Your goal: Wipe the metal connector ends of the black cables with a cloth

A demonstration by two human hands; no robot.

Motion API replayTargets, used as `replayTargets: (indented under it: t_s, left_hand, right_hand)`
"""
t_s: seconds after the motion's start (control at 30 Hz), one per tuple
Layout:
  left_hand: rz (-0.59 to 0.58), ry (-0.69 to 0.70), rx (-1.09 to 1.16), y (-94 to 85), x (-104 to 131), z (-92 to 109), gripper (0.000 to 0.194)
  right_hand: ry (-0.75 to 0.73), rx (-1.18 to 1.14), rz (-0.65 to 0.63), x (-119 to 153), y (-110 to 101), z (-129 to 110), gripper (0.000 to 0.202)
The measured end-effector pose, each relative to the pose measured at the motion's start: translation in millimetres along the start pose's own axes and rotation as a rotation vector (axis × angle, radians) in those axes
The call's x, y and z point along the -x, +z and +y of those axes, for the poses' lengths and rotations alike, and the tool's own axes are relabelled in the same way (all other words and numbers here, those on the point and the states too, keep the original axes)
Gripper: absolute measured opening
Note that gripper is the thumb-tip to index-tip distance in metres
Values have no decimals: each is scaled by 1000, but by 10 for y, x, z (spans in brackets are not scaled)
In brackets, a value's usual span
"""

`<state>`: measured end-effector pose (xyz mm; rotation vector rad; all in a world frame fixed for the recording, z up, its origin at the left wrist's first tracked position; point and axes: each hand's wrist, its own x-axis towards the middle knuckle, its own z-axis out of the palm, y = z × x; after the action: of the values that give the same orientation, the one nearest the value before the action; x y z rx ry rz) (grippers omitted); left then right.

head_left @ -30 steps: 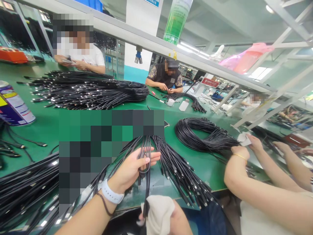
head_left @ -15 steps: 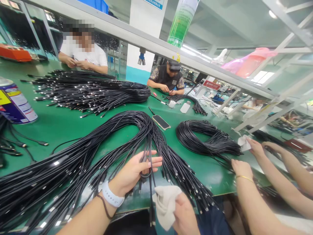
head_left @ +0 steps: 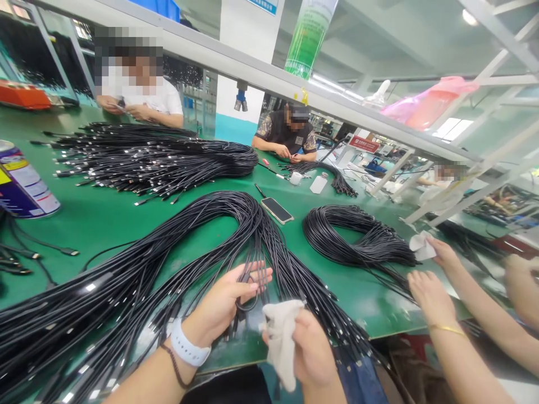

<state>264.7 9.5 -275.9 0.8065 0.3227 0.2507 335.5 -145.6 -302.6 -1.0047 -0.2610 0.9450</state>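
In the middle foreground, my left hand (head_left: 229,297) holds thin black cables (head_left: 257,275) between thumb and fingers. One cable makes a small loop under the thumb. Just to the right and lower, my right hand (head_left: 314,345) grips a folded white cloth (head_left: 282,342), which is up against the lower part of the held cables. Whether a cable runs inside its folds is hidden. Behind my hands a large bundle of black cables (head_left: 202,210) arches over the green table (head_left: 236,365), its metal-tipped ends fanning out to both sides.
A coiled cable bundle (head_left: 332,235) lies to the right, beside a co-worker's hands (head_left: 433,294) and white cloth (head_left: 422,246). A phone (head_left: 277,210) lies behind my bundle. A spray can (head_left: 26,182) stands left, near another cable pile (head_left: 155,160). Two people sit opposite.
My right hand and the cloth have risen slightly, and the cable ends that hung beside the cloth are now mostly hidden. My left hand has shifted a little left. A co-worker's braceleted hand moved right.
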Motion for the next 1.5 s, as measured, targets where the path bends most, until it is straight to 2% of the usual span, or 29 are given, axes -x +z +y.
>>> replayTargets:
  t_s: [0.1, 0.13, 0.23, 0.33, 0.43, 0.6, 0.67, 0.77, 0.9, 1.0, 1.17, 1.33, 1.5]
  left_hand:
    - [48, -64, 33, -20, 2, -12, 12]
    - [57, -105, 57, -25, 4, -21, 11]
    - [77, -203, 75, -27, 14, -51, 23]
    - [42, -198, -31, -9, 24, -80, 23]
    - [-27, -179, -137, 3, 15, -108, 23]
    - [-96, -148, -205, -21, -15, -140, 31]
    - [-96, -130, -237, -33, -14, -153, 33]
    - [-95, -190, -216, -36, -2, -174, 29]
    - [-92, -182, -173, -20, 8, -161, 24]
    - [-114, -133, -184, -9, 19, -120, 33]
    - [-128, -193, -186, -12, 29, -98, 31]
    - [-130, -222, -151, -18, 29, -103, 30]
    - [-127, -229, -83, -3, 38, -85, 28]
  right_hand:
    - [-17, 14, 35, -143, 42, -207, 27]
    - [-16, 19, 50, -191, 65, -285, 26]
    - [-63, 8, 70, -329, 181, -503, 25]
    - [-135, -2, 31, -472, 340, -659, 17]
    - [-172, -17, -34, -623, 490, -735, 18]
    - [-221, -45, -63, -804, 624, -782, 21]
    - [-245, -53, -70, -842, 627, -794, 23]
    - [-272, -25, -61, -858, 592, -792, 19]
    - [-201, 52, -87, -796, 518, -748, 17]
    - [-155, 131, -120, -732, 466, -702, 19]
    - [-141, 184, -91, -699, 431, -655, 18]
    - [-141, 298, -123, -610, 401, -643, 21]
    - [-242, 285, 2, -447, 252, -628, 15]
